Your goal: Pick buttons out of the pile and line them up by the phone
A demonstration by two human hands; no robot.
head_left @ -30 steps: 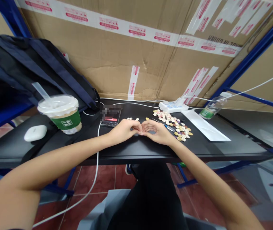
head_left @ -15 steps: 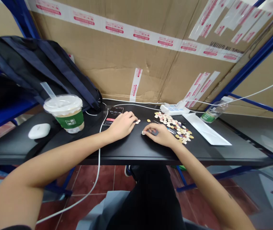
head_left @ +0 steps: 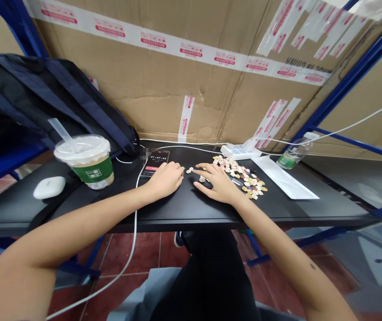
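Note:
My left hand (head_left: 166, 178) rests on the black table (head_left: 191, 209) beside a phone (head_left: 155, 162), fingers curled loosely and fingertips near a few small pale beads (head_left: 189, 170). My right hand (head_left: 216, 182) lies flat with fingers spread, the index finger stretched left toward those beads. One small bead (head_left: 202, 179) sits under its fingers. A pile of several pale and coloured beads (head_left: 241, 174) lies just right of my right hand.
An iced drink cup with a straw (head_left: 85, 161) and a white earbud case (head_left: 49, 187) stand at the left. A dark backpack (head_left: 53, 98) leans behind them. A white power strip (head_left: 239, 151), a plastic bottle (head_left: 294, 151), a white sheet (head_left: 284, 177) and a cardboard wall (head_left: 191, 80) are at the back.
My hands, pinched together a second ago, have moved apart. The right hand has opened flat and reached left; the left hand has drawn back a little beside the phone.

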